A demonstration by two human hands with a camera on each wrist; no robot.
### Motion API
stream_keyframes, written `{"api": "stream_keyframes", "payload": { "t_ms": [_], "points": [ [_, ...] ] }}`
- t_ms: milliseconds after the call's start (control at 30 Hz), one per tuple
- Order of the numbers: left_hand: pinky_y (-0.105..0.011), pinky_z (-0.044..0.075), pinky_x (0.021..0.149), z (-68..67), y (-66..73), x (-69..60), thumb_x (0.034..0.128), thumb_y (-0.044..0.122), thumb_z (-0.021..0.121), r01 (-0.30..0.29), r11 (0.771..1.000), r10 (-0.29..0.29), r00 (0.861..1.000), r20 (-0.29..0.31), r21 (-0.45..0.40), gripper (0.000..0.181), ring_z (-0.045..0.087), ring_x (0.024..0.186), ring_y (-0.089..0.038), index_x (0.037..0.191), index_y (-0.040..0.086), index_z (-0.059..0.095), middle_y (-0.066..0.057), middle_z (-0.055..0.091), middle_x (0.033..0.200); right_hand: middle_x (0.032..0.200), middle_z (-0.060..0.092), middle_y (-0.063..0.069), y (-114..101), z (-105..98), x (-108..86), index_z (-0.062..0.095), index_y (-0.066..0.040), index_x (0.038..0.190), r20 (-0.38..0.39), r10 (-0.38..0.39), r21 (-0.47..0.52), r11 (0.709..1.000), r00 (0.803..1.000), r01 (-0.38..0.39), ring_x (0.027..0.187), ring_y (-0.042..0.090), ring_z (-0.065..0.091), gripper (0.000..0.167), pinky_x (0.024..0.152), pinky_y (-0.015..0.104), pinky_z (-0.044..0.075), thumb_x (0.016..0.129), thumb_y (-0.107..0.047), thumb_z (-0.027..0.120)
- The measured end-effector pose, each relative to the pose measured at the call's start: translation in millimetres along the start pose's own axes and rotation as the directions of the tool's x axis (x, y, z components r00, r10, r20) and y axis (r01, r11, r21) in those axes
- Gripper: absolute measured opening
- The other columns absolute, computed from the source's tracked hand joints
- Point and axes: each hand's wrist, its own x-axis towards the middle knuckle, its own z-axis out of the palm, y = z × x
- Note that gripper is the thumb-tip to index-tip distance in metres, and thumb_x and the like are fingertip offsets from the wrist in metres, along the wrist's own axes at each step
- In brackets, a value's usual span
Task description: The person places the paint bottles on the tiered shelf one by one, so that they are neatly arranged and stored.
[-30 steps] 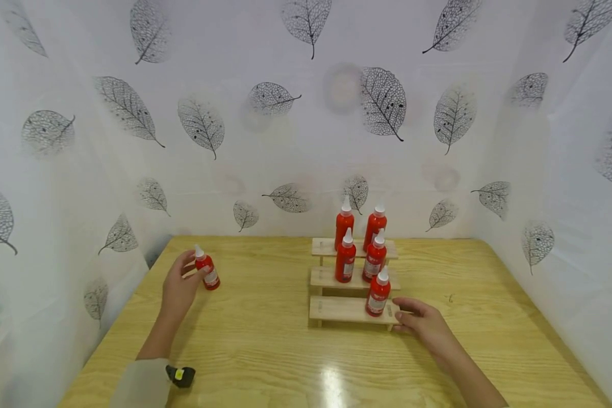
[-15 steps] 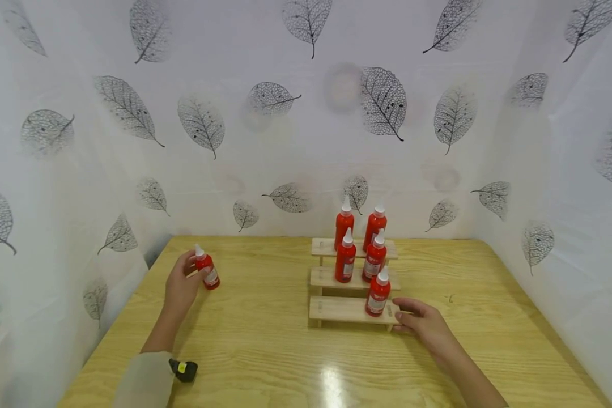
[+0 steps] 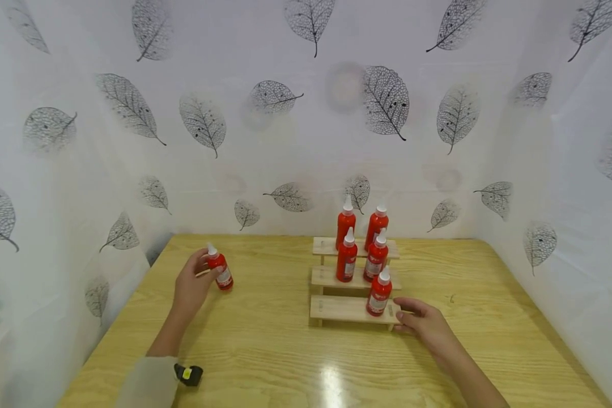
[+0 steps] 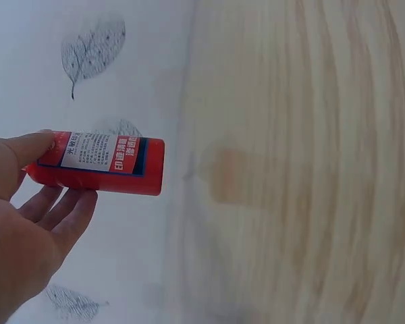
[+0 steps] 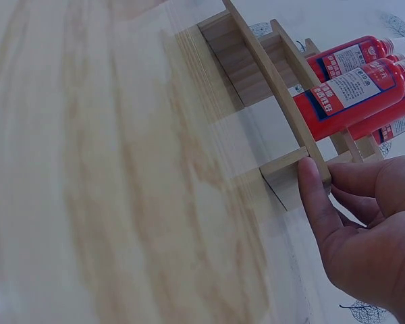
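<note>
My left hand (image 3: 192,286) holds a red squeeze bottle (image 3: 221,273) with a white pointed cap, thumb on one side and fingers on the other. In the left wrist view the bottle (image 4: 108,162) shows a white, red and blue label, and a gap separates its base from the tabletop. My right hand (image 3: 425,326) pinches the right end of the lowest tier of a three-tier wooden stand (image 3: 336,307). On that tier's right side stands one red bottle (image 3: 379,294). The middle tier bears two bottles, and two more stand on the top tier.
The stand rests on a wood-grain table (image 3: 265,340), right of its middle. Behind and at both sides hangs a pale curtain (image 3: 296,153) printed with dark leaves. A black wrist device (image 3: 188,374) sits at my left sleeve.
My left hand has moved a little to the right with the bottle in its grip. The right hand keeps its hold on the stand, which stays in place.
</note>
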Motion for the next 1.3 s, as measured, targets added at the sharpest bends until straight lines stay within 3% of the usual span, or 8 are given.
{"api": "stream_keyframes", "payload": {
  "t_ms": [233, 467, 533, 833, 1300],
  "points": [
    [-0.006, 0.046, 0.089, 23.5, 31.3, -15.3, 0.0968, 0.022, 0.070, -0.069, 0.996, 0.074, 0.994, 0.085, -0.058, 0.060, 0.055, 0.127, -0.028, 0.150, 0.013, 0.043, -0.014, 0.054, 0.145, 0.145, 0.046, 0.027, 0, -1, -0.2, 0.044, 0.008, 0.146, 0.009, -0.010, 0.001, 1.000, 1.000, 0.010, 0.098, 0.019, 0.069, 0.050, 0.088, 0.032, 0.060, 0.100, -0.006, 0.058],
    [-0.034, 0.054, 0.101, 51.2, 54.0, -30.1, 0.0936, 0.023, 0.074, -0.127, 0.986, 0.143, 0.976, 0.162, -0.105, 0.061, 0.059, 0.125, -0.029, 0.148, 0.015, 0.047, -0.012, 0.058, 0.140, 0.144, 0.046, 0.027, 0, -1, -0.4, 0.044, 0.009, 0.145, 0.009, -0.012, 0.010, 1.000, 1.000, 0.012, 0.098, 0.018, 0.069, 0.050, 0.088, 0.032, 0.060, 0.100, -0.006, 0.058],
    [-0.034, 0.056, 0.098, 60.1, 59.3, -34.4, 0.0926, 0.023, 0.075, -0.138, 0.982, 0.159, 0.971, 0.179, -0.127, 0.059, 0.062, 0.121, -0.029, 0.145, 0.017, 0.050, -0.011, 0.060, 0.137, 0.144, 0.046, 0.027, -1, -1, -0.4, 0.044, 0.008, 0.146, 0.011, -0.010, 0.009, 1.000, 1.000, 0.010, 0.098, 0.018, 0.069, 0.050, 0.088, 0.032, 0.060, 0.100, -0.006, 0.058],
    [-0.031, 0.056, 0.095, 103.0, 76.0, -52.7, 0.0912, 0.023, 0.077, -0.195, 0.963, 0.242, 0.932, 0.272, -0.187, 0.050, 0.063, 0.115, -0.022, 0.137, 0.024, 0.058, -0.003, 0.066, 0.125, 0.145, 0.045, 0.027, -1, -1, -0.2, 0.044, 0.008, 0.146, 0.008, -0.002, 0.013, 1.000, 1.000, 0.002, 0.098, 0.019, 0.069, 0.050, 0.088, 0.032, 0.060, 0.100, -0.006, 0.058],
    [-0.040, 0.055, 0.101, 161.2, 94.7, -66.6, 0.0941, 0.026, 0.073, -0.207, 0.959, 0.271, 0.865, 0.421, -0.192, 0.051, 0.061, 0.119, -0.021, 0.141, 0.024, 0.055, 0.000, 0.064, 0.131, 0.145, 0.045, 0.028, -2, 0, -1.0, 0.045, 0.008, 0.145, 0.000, -0.005, 0.013, 1.000, 1.000, 0.005, 0.097, 0.019, 0.070, 0.049, 0.088, 0.032, 0.060, 0.100, -0.005, 0.058]
  ]
}}
